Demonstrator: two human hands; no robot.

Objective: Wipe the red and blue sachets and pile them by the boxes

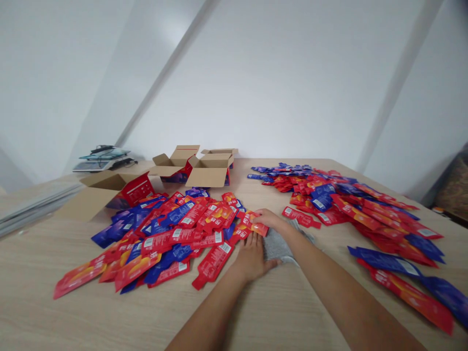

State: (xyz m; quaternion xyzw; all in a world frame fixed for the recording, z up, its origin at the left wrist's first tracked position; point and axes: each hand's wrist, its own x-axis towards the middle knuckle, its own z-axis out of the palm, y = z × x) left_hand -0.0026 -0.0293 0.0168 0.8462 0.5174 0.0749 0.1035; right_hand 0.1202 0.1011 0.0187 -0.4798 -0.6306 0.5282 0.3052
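Note:
My left hand (250,261) lies flat with its fingers stretched forward, the thumb out to the right over the edge of a grey cloth (276,245). Its fingertips reach a red-and-orange pouch (239,232). Just beyond, my right hand (272,222) is closed on the end of another red-and-orange pouch (249,218), above the cloth. To the left spreads a heap of red and blue pouches (183,234), many with white barcode labels. A single red pouch (214,263) lies at the heap's near right edge.
A second long heap of red and blue pouches (329,195) stretches along the right side. Open cardboard boxes (208,175) stand at the back, another open box (109,187) at the left. Flat items (104,158) are stacked at the far left, beside a wall.

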